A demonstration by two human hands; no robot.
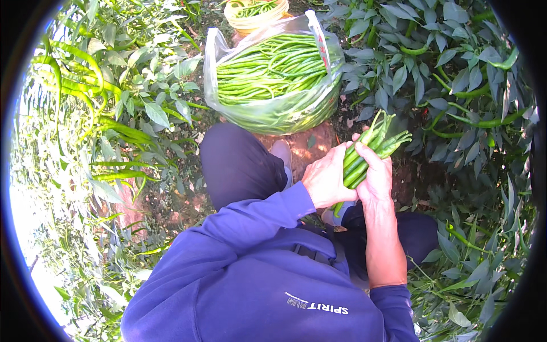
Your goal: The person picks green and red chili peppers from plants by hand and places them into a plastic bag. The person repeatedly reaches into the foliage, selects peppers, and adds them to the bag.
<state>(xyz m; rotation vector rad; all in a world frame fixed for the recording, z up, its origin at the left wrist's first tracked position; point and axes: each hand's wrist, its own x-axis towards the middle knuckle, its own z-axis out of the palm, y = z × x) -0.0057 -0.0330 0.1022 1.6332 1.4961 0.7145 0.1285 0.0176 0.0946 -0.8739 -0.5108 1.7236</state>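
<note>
A bunch of long green chili peppers (364,154) is held between both my hands, over my right leg. My left hand (326,178) wraps the near left side of the bunch. On its right side my right hand (374,174) closes round the peppers, thumb lying across them. The stem ends point up and away to the right, and one pepper tip hangs below my hands. Just beyond my knees a clear plastic bag (296,117) stands open at the top, heaped with many more green peppers (268,71).
Behind the bag sits a yellowish bucket (256,21) with some peppers in it. Leafy pepper plants line the left (154,108) and right (450,74), with green peppers hanging among the leaves. Brown soil (310,142) shows between the rows.
</note>
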